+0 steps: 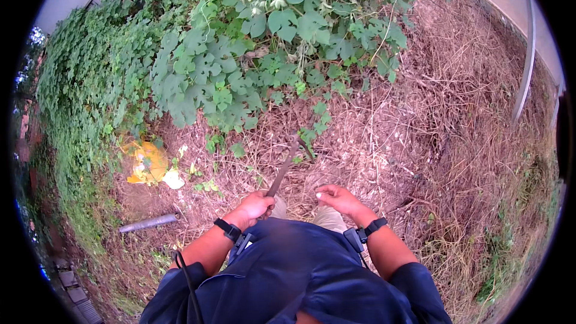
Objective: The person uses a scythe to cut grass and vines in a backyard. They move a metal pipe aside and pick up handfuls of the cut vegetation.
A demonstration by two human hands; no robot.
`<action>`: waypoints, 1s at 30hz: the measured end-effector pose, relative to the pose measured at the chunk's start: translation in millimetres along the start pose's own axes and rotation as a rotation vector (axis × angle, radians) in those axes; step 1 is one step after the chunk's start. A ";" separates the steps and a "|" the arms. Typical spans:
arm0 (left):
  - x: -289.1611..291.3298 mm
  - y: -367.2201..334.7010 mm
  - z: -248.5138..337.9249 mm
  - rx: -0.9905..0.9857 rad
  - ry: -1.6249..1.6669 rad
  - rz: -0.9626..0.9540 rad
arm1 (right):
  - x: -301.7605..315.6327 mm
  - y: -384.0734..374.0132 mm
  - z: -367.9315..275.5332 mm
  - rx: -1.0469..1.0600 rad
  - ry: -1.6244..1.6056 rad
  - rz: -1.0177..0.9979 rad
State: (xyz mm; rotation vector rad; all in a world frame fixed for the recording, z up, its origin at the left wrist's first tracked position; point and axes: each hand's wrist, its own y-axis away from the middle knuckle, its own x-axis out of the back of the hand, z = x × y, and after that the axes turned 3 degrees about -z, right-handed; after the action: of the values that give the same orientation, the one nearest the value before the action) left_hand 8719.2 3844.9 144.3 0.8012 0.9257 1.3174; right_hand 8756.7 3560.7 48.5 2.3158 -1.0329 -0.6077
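My left hand is closed round the lower end of a sickle, in front of my left thigh. Its long brown shaft slants up and away. At the far end a short dark piece angles back toward the ground, close to some green leaves. In front of my right thigh, my right hand has its fingers loosely curled, thumb and fingertips a little apart, and nothing visible between them. Beyond both hands is a dense mass of leafy green vines.
Dry brown stems cover the ground ahead and to the right. Yellow plastic with a white scrap lies at the left, and a grey tube sits nearer. A pale curved pole stands at the far right beside a wall.
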 end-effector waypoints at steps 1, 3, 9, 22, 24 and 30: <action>-11.7 2.1 4.5 -0.011 -0.014 -0.011 | -1.7 7.0 -21.7 -0.006 -0.008 -0.030; -29.4 1.6 13.8 -0.034 -0.052 -0.038 | -5.0 10.3 -48.2 -0.016 -0.030 -0.084; -66.6 -13.7 32.7 -0.184 -0.285 -0.079 | -21.1 -9.5 -71.8 -0.150 -0.277 -0.140; -11.6 -25.4 -26.3 -0.518 -0.401 0.186 | -91.5 -69.2 -100.3 -0.389 -0.324 -0.059; 12.5 -6.4 -29.5 -0.462 -0.241 0.218 | -104.4 -69.7 -127.7 -0.441 -0.246 0.055; 100.2 32.1 -115.3 -0.345 0.145 0.484 | -107.4 -102.8 -129.9 -0.478 0.254 -0.088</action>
State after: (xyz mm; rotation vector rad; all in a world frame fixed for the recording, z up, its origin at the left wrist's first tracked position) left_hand 8603.1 3944.6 113.1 0.6857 0.6031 1.9169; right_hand 8822.9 3738.6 102.8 1.9565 -0.5922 -0.5109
